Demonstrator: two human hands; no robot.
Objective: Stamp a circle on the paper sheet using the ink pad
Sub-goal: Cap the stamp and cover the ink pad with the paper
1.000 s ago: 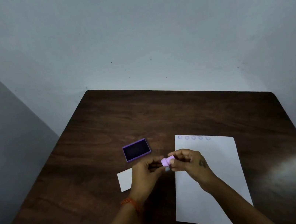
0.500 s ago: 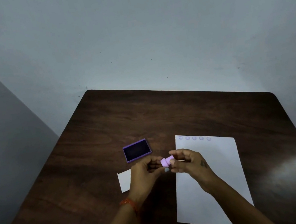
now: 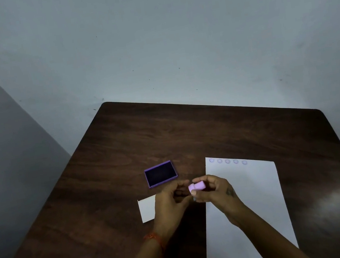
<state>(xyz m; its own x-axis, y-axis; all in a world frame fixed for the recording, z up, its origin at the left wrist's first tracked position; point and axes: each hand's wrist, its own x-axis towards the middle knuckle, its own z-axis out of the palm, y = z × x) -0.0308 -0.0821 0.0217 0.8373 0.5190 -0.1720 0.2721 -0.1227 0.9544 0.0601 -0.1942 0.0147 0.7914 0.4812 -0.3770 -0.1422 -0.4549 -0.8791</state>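
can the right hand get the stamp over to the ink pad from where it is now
Probably yes. The right hand holds the stamp, the open ink pad lies just beyond the left hand, and only bare table shows around it.

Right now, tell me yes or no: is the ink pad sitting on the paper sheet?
No, the ink pad lies on the bare table, left of the paper sheet and apart from it.
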